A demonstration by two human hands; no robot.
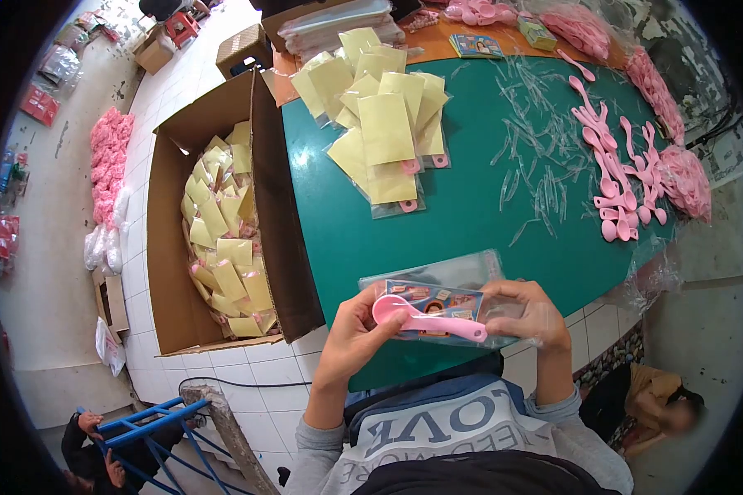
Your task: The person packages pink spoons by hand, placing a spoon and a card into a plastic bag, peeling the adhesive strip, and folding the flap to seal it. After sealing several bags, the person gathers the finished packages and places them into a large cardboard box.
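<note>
A green tabletop [462, 190] stands on white floor tiles [260, 421], beside an orange surface [429, 43]. Pale walls [37, 239] flank the room; a red stool [182, 30] sits near the top.

You're in a small packing workshop. Your green-topped bench [470, 206] carries loose pink plastic spoons [607, 161], scattered clear plastic strips [537, 140] and a pile of bagged yellow cards [386, 128]. Beside it, a big cardboard box [281, 206] holds many more such packets [223, 239]. Beyond that you have a white tiled floor [161, 107], with bulk pink goods [110, 161] heaped along the bare wall side, and other people around you.
</note>
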